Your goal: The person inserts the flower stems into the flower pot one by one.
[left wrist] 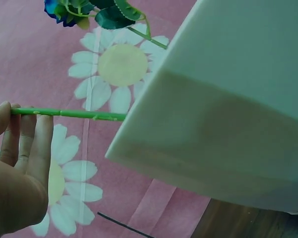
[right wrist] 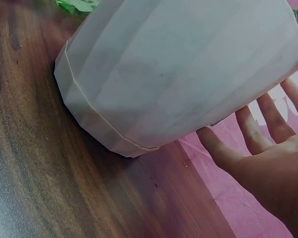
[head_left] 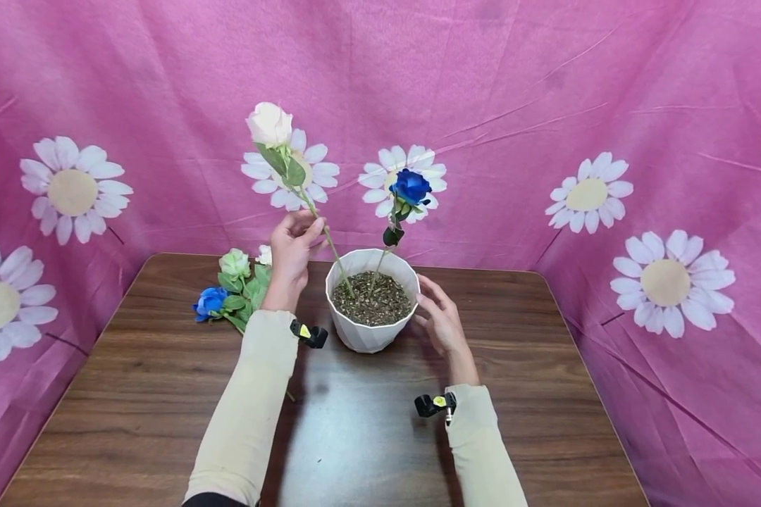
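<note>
A white faceted flowerpot (head_left: 369, 336) filled with dark grainy soil (head_left: 374, 298) stands upright on the table. My left hand (head_left: 294, 250) pinches the stem of a white rose (head_left: 270, 125) between thumb and fingertips, left of the pot. That green stem (left wrist: 79, 114) slants down over the rim, its lower end in the soil. A blue rose (head_left: 411, 187) rises from the soil on the right side, untouched by either hand. Against the pot's right wall rest the extended fingertips of my right hand (head_left: 442, 317); in the right wrist view its fingers (right wrist: 251, 134) are spread along the wall.
Left of the pot, partly behind the left forearm, lie a blue rose (head_left: 211, 304), a pale green rose (head_left: 234, 263) and a white bloom (head_left: 264, 255) with leaves. The brown wooden table (head_left: 533, 366) ends at a pink daisy-printed cloth (head_left: 495, 127) at the back and sides.
</note>
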### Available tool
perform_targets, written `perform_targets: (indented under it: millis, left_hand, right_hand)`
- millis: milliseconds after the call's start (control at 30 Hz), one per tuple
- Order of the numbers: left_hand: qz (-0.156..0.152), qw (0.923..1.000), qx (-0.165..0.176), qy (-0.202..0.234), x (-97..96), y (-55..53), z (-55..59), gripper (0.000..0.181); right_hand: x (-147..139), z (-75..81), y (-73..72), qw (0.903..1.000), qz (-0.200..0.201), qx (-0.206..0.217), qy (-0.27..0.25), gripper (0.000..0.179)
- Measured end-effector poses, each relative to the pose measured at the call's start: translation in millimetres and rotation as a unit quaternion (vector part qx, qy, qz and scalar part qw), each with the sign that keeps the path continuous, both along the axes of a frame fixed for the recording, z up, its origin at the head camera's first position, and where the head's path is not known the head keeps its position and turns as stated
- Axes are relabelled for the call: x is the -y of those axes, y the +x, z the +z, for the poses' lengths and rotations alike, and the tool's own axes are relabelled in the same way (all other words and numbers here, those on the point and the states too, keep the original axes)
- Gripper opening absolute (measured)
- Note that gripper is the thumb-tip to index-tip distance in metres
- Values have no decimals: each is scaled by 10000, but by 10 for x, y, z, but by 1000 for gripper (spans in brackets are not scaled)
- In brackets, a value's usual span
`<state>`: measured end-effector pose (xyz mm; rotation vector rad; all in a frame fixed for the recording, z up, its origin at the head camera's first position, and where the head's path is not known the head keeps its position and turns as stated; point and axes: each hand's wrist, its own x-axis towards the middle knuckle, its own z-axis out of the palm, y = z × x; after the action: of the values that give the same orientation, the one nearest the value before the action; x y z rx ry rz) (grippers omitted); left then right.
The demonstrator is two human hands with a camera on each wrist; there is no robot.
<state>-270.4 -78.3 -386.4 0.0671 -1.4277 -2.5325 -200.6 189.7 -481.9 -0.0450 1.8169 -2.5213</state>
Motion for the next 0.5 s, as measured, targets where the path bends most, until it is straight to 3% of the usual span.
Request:
perform_targets:
  millis: [267,500]
  left_hand:
    - [-109,9999,57,-90,-51,-49,-30,17]
    - [-97,9992,14,-386,-97,-88,-142,18]
  right_hand:
    - [1,-35,-15,10000,-18,-39,21,50]
    - [8,-20,-3,10000,-60,-4,16,49]
